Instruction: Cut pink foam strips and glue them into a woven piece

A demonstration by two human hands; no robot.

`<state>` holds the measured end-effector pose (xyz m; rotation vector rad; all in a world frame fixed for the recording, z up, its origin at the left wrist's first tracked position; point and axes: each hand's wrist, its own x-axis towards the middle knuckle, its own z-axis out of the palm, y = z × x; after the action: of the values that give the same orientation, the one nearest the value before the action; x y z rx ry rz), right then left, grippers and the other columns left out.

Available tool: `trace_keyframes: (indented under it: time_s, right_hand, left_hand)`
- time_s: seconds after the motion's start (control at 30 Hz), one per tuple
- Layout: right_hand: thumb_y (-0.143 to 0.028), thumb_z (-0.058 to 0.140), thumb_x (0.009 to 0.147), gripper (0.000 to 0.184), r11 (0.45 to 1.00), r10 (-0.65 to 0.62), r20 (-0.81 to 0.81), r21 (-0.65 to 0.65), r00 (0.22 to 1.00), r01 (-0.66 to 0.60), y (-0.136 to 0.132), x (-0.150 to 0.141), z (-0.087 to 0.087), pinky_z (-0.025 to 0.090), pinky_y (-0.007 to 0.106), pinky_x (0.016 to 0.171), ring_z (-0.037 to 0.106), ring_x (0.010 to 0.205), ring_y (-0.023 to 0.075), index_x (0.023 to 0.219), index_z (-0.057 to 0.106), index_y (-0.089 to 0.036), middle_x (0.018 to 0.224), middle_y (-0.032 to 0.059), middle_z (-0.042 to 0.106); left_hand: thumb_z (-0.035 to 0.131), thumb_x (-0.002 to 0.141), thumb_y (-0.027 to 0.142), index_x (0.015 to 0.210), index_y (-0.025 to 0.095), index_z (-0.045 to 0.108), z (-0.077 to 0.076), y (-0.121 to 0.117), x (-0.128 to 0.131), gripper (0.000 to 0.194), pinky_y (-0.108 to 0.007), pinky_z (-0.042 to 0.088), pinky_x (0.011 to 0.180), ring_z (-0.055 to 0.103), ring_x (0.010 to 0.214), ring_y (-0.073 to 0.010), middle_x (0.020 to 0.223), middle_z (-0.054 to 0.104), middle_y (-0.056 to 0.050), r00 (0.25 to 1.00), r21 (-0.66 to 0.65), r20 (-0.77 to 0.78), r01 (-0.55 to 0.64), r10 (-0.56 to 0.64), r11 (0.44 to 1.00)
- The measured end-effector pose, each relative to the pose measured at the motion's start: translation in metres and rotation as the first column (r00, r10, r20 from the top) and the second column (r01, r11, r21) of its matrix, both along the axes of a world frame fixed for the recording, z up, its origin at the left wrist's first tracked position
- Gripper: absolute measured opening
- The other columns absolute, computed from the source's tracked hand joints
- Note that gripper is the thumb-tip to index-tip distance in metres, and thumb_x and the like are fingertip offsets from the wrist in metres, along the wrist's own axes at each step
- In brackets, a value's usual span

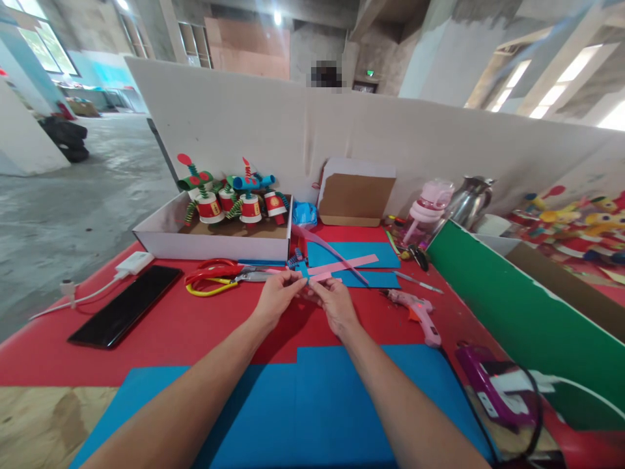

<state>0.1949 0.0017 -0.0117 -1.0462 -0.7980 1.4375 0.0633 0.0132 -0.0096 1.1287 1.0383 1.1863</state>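
Observation:
My left hand point(279, 298) and my right hand point(336, 303) meet above the middle of the red tabletop, thumbs and fingertips pinched together. Between the fingertips is a narrow blue paper strip point(303, 269) that points away from me. A short pink paper strip point(322, 277) sticks out to the right beside it, at the right fingers; how the two join is hidden. Just beyond lies a small folded blue paper spring point(295, 258). A longer pink strip point(359, 262) rests across blue paper sheets point(385, 255), with a pale purple strip point(336, 253) curving over it.
Red-handled scissors point(208, 273) and a black phone point(127, 306) lie left. A white box point(209, 247) holds several paper-cup figures. Right are a pink glue gun point(415, 309), a pen point(420, 282), a purple power strip point(493, 384) with cables, and a green panel point(517, 293).

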Motion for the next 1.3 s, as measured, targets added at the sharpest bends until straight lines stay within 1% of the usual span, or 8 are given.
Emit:
trace_keyframes:
  time_s: [0.17,0.3,0.4,0.57,0.7,0.97,1.17,1.3]
  right_hand:
    - [-0.039,0.084,0.055,0.029,0.999,-0.031,0.024,0.035,0.999,0.03,0.0003,0.0022,0.0028,0.054,0.031,0.069,0.061,0.059,0.0136,0.067,0.065,-0.02,0.061,-0.0027,0.065]
    - [-0.037,0.08,0.058,0.024,0.997,-0.008,-0.107,0.081,0.994,0.017,0.0014,0.0052,0.0066,0.055,0.032,0.07,0.059,0.059,0.0131,0.069,0.065,-0.022,0.068,-0.0021,0.066]
    - [-0.034,0.082,0.052,0.027,0.998,0.011,-0.134,0.058,0.991,-0.004,0.0026,0.0053,0.0055,0.056,0.031,0.069,0.059,0.058,0.0129,0.069,0.065,-0.022,0.066,-0.0029,0.065]
    - [-0.04,0.084,0.054,0.031,0.996,0.063,-0.082,0.074,0.995,-0.057,0.0025,0.0037,0.0025,0.056,0.032,0.071,0.058,0.058,0.0123,0.069,0.064,-0.022,0.061,-0.0041,0.061]
    - [-0.037,0.087,0.052,0.034,0.995,0.081,-0.098,0.069,0.992,-0.075,0.0006,0.0023,0.0024,0.056,0.031,0.075,0.061,0.063,0.0117,0.073,0.066,-0.021,0.07,-0.0031,0.066]
    - [-0.042,0.086,0.053,0.037,0.999,0.003,0.027,0.035,1.0,-0.004,0.0022,0.0037,-0.0014,0.057,0.03,0.063,0.065,0.058,0.0141,0.07,0.063,-0.019,0.062,-0.0025,0.067]
    - [-0.044,0.086,0.056,0.037,0.995,0.045,0.086,0.088,0.995,-0.053,0.0002,0.0056,0.0018,0.06,0.032,0.064,0.068,0.057,0.0157,0.068,0.061,-0.019,0.061,-0.0015,0.068]
    - [-0.043,0.086,0.056,0.036,0.994,0.075,0.098,0.072,0.992,-0.083,-0.0003,0.0078,0.0033,0.061,0.033,0.065,0.07,0.059,0.0174,0.067,0.061,-0.019,0.062,-0.0004,0.069]
  left_hand:
    - [0.081,0.057,0.046,0.063,0.016,0.063,0.0021,-0.0004,0.0012,0.035,-0.022,0.042,0.048,0.049,0.051,-0.0097,0.055,0.059,0.002,0.998,-0.038,0.062,0.001,0.001,0.999]
    - [0.083,0.053,0.044,0.059,0.016,0.062,0.0038,0.0007,0.0011,0.036,-0.021,0.038,0.045,0.045,0.047,-0.0082,0.05,0.054,0.002,0.986,-0.097,0.166,0.0,0.017,0.995]
    - [0.084,0.052,0.043,0.06,0.016,0.063,0.0041,0.0006,0.0014,0.035,-0.022,0.036,0.045,0.045,0.047,-0.0082,0.051,0.056,0.001,0.982,-0.126,0.19,0.014,0.011,0.992]
    - [0.083,0.053,0.042,0.063,0.015,0.067,0.0038,-0.0001,0.0011,0.033,-0.022,0.037,0.046,0.047,0.048,-0.0084,0.056,0.062,-0.002,0.987,-0.12,0.163,0.035,-0.016,0.992]
    - [0.085,0.05,0.042,0.063,0.015,0.065,0.0034,0.0006,0.0002,0.036,-0.023,0.038,0.047,0.048,0.047,-0.0087,0.055,0.062,-0.001,0.982,-0.162,0.187,0.003,0.028,0.987]
    - [0.084,0.055,0.045,0.062,0.016,0.063,0.0031,0.0011,-0.0012,0.036,-0.022,0.036,0.048,0.046,0.048,-0.0079,0.053,0.057,0.002,0.99,-0.093,0.14,0.041,-0.028,0.995]
    - [0.082,0.058,0.042,0.058,0.017,0.058,0.0019,0.0024,-0.0036,0.035,-0.023,0.037,0.049,0.046,0.048,-0.0088,0.052,0.056,0.002,0.999,-0.03,0.044,0.012,-0.011,0.999]
    - [0.081,0.06,0.042,0.057,0.017,0.058,0.001,0.0023,-0.0036,0.034,-0.024,0.038,0.051,0.047,0.05,-0.0095,0.052,0.056,0.002,0.999,-0.004,0.039,0.015,-0.015,1.0]
